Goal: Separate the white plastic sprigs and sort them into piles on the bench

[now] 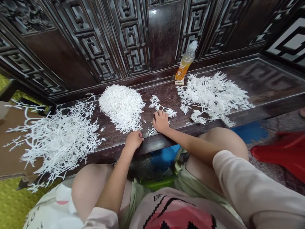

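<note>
My left hand [133, 140] is closed at the bench's front edge, fingers curled; anything inside it is hidden. Just beyond it rises a heap of small white spiky plastic pieces [121, 106]. My right hand [161, 121] rests palm down on the bench, its fingers bent but apart. Its fingertips lie beside a white plastic branch [163, 107] with spiky clusters at both ends. Between my hands, a small white twig [152, 130] lies partly under the right hand. A pile of white branches with spiky clusters [212, 95] spreads to the right.
At the left, a tangled pile of white branching stems [64, 136] overhangs the bench beside cardboard [14, 127]. A bottle of orange drink [185, 62] stands against the carved wooden backrest [164, 35]. The dark bench [259, 82] extends right. A red plastic object [283, 152] is at the lower right.
</note>
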`<control>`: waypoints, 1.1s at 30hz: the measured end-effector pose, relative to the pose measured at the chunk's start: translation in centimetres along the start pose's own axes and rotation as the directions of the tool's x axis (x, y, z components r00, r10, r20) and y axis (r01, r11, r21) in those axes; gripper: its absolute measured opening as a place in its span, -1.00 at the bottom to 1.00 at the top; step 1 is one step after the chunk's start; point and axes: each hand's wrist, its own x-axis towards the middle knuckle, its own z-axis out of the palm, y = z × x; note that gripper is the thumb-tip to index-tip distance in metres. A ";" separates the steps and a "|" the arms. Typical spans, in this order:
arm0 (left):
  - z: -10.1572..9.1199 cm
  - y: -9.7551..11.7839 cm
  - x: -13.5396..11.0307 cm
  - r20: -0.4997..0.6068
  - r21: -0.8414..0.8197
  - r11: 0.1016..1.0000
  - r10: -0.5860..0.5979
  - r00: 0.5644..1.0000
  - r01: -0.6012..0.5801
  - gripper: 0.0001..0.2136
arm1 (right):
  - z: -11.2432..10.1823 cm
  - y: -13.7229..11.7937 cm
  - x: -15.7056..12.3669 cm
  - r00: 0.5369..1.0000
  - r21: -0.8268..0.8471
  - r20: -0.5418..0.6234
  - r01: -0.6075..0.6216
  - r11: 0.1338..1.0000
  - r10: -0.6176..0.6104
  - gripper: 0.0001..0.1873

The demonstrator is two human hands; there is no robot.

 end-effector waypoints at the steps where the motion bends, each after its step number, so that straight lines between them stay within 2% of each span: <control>1: 0.0 -0.3 0.4 0.024 -0.036 0.999 0.005 1.000 -0.004 -0.95 | 0.0 0.0 0.0 1.000 0.004 -0.001 -0.005 1.000 0.005 -0.67; 3: -0.4 -0.9 1.0 0.030 -0.067 0.998 0.016 0.999 -0.014 -0.97 | 0.1 -0.1 0.1 1.000 0.011 0.004 -0.017 1.000 0.017 -0.68; 4: -0.7 -1.0 1.2 -0.014 -0.044 0.999 0.007 1.000 -0.008 -0.98 | 0.0 -0.1 0.2 1.000 0.016 0.010 -0.028 0.999 0.028 -0.68; 6: -1.2 -1.1 1.4 -0.200 0.072 0.997 -0.026 0.979 0.041 -0.94 | -0.2 -0.4 0.5 0.997 0.033 0.025 -0.072 0.997 0.071 -0.69; 8: -1.7 -0.7 1.3 -0.427 0.181 0.975 -0.043 0.903 0.132 -0.89 | -0.5 -0.8 0.8 0.990 0.065 0.058 -0.134 0.989 0.130 -0.71; 9: -1.9 -0.3 1.1 -0.505 0.204 0.965 -0.039 0.862 0.163 -0.87 | -0.8 -1.0 0.9 0.983 0.086 0.083 -0.168 0.982 0.161 -0.73; 10: -2.0 0.1 0.9 -0.553 0.209 0.963 -0.026 0.832 0.170 -0.85 | -1.1 -1.3 1.1 0.975 0.107 0.114 -0.203 0.973 0.190 -0.75; 11: -2.0 0.6 0.6 -0.571 0.204 0.968 -0.001 0.821 0.143 -0.84 | -1.4 -1.6 1.2 0.965 0.125 0.149 -0.235 0.964 0.216 -0.77; 13: -1.9 1.7 0.1 -0.526 0.200 0.980 0.110 0.843 -0.002 -0.83 | -2.1 -2.1 1.4 0.943 0.142 0.217 -0.286 0.948 0.252 -0.79; 16: -0.9 2.9 -0.3 -0.363 0.224 0.941 0.322 0.875 -0.253 -0.83 | -3.0 -2.7 1.7 0.918 0.136 0.307 -0.304 0.943 0.252 -0.75; 18: 0.2 3.2 -0.3 -0.278 0.259 0.915 0.377 0.883 -0.309 -0.83 | -3.7 -2.8 2.0 0.903 0.140 0.374 -0.280 0.950 0.211 -0.73; 20: 1.5 3.2 0.0 -0.248 0.310 0.904 0.375 0.893 -0.294 -0.81 | -4.5 -2.7 2.5 0.879 0.152 0.461 -0.215 0.965 0.123 -0.73; 22: 2.5 3.1 0.4 -0.263 0.349 0.904 0.349 0.900 -0.248 -0.78 | -5.5 -2.3 3.0 0.835 0.165 0.551 -0.110 0.980 0.001 -0.72; 25: 3.3 3.1 0.8 -0.324 0.348 0.922 0.287 0.901 -0.168 -0.74 | -7.2 -1.7 3.6 0.711 0.161 0.690 0.032 0.986 -0.136 -0.65; 27: 3.4 3.1 0.9 -0.353 0.337 0.930 0.267 0.897 -0.144 -0.74 | -8.3 -1.4 3.8 0.633 0.124 0.758 0.100 0.987 -0.159 -0.61; 29: 3.4 3.1 0.9 -0.362 0.331 0.932 0.269 0.892 -0.147 -0.73 | -9.0 -1.3 3.9 0.582 0.086 0.797 0.157 0.984 -0.163 -0.60; 31: 3.5 3.2 0.8 -0.354 0.324 0.931 0.286 0.890 -0.170 -0.71 | -9.2 -1.4 3.8 0.553 0.066 0.818 0.188 0.980 -0.161 -0.59; 33: 3.7 3.2 0.8 -0.340 0.313 0.929 0.302 0.891 -0.195 -0.70 | -8.9 -1.6 3.7 0.544 0.066 0.823 0.195 0.979 -0.164 -0.58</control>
